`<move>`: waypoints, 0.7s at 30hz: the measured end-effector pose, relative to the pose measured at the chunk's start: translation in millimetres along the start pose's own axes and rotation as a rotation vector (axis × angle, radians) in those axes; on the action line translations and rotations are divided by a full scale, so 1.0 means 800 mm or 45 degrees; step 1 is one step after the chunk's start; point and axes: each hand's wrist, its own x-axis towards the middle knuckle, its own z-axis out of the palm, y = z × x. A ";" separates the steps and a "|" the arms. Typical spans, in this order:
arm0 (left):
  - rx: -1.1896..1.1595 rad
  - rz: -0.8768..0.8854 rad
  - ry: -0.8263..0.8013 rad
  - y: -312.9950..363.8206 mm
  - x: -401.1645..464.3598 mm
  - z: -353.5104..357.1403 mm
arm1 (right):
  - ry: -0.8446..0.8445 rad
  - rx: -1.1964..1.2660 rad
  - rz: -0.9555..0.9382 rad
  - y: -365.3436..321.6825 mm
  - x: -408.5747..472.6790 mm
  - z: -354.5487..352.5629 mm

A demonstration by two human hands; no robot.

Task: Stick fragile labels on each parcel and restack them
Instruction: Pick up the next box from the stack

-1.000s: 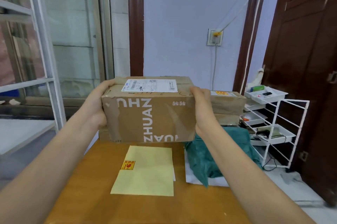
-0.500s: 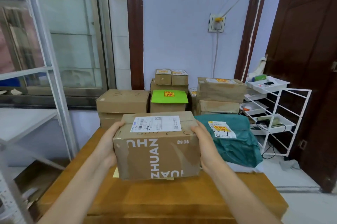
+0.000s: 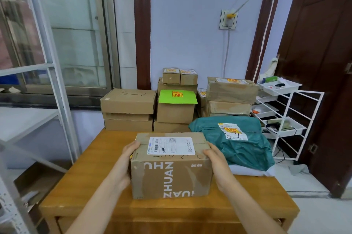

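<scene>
Wooden table (image 3: 99, 159); cardboard parcel (image 3: 171, 169) on it, clasped between left hand (image 3: 124, 165) and right hand (image 3: 219, 165)

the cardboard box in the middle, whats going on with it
A person holds the ZHUAN-printed cardboard box by its two ends, left hand and right hand, on the wooden table. Its top shows only a white shipping label, no fragile sticker. The green mailer bag beside it already carries one.
</scene>
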 end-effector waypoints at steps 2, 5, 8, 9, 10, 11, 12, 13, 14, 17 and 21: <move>-0.021 0.018 0.016 -0.002 0.002 0.000 | -0.011 -0.024 -0.016 -0.001 0.000 0.001; -0.042 0.032 0.024 0.002 0.002 0.003 | -0.019 -0.043 -0.049 -0.003 0.000 0.004; -0.002 0.020 0.038 0.002 0.003 0.001 | 0.006 -0.062 -0.061 0.001 0.001 0.001; 0.010 0.015 0.035 0.001 0.004 0.000 | 0.010 -0.077 -0.056 0.003 0.002 0.000; 0.024 0.017 0.031 -0.001 0.005 -0.003 | 0.006 -0.102 -0.060 0.002 0.001 -0.001; 0.050 0.033 0.039 -0.002 0.007 -0.004 | 0.003 -0.149 -0.077 0.000 0.001 -0.001; 0.100 0.072 0.064 -0.003 0.009 -0.007 | 0.003 -0.212 -0.115 -0.005 0.001 -0.001; 0.174 0.133 0.104 -0.004 0.014 -0.010 | 0.015 -0.297 -0.167 -0.010 0.002 0.000; 0.269 0.205 0.158 -0.006 0.019 -0.016 | 0.042 -0.407 -0.234 -0.016 0.005 0.001; 0.569 0.396 0.283 -0.009 0.043 -0.037 | 0.095 -0.771 -0.468 -0.032 0.019 0.009; 0.898 0.488 0.358 -0.013 0.079 -0.060 | 0.017 -0.994 -0.662 -0.050 0.035 0.035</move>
